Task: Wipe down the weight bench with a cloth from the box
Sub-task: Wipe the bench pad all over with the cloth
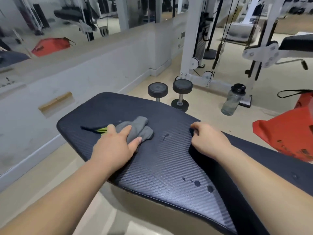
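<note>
Gripping a bunched-up grey cloth (pixel 140 129), the left hand (pixel 115 146) has it pressed on the wide far end of the weight bench (pixel 169 167) pad. The cloth's a crumpled lump, its longer side running away from the hand toward the two dumbbells (pixel 182 86) on the floor. The pad itself lies diagonally, near-right to far-left. The right hand (pixel 208 139) is curled over the pad's right edge, holding on. A few wet spots (pixel 197 183) sit closer in.
</note>
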Demonstrator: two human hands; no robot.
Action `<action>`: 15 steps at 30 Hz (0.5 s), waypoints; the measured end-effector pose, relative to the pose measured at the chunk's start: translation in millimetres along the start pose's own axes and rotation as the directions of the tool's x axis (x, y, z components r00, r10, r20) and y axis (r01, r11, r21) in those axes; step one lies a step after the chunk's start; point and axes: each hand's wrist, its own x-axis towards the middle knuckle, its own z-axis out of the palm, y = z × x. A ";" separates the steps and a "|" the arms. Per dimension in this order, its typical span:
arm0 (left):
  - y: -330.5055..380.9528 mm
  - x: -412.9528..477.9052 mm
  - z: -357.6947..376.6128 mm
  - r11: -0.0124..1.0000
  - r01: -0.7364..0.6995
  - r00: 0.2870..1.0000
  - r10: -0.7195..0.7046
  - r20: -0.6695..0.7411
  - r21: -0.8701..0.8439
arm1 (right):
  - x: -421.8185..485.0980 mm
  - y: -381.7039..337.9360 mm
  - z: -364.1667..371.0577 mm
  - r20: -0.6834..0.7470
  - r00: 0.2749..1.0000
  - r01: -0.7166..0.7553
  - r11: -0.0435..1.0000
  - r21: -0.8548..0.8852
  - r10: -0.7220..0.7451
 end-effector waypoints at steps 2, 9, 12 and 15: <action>15.8 9.9 2.3 0.999 0.042 0.999 -0.042 0.007 -0.014 | 0.6 3.9 -0.4 0.008 1.000 0.000 1.000 0.001 0.000; 51.7 20.2 -2.8 0.974 -0.195 0.973 0.177 0.148 0.117 | 11.6 22.5 -4.8 -0.011 0.995 -0.086 0.945 0.316 0.095; 57.2 60.9 -6.5 0.986 -0.030 0.988 0.004 0.157 0.165 | 11.5 34.4 -8.9 -0.076 0.992 -0.066 0.911 0.407 0.106; 89.7 52.6 6.5 0.986 -0.035 0.996 0.021 0.091 0.161 | 9.2 50.3 -13.4 -0.097 0.989 -0.066 0.927 0.369 0.109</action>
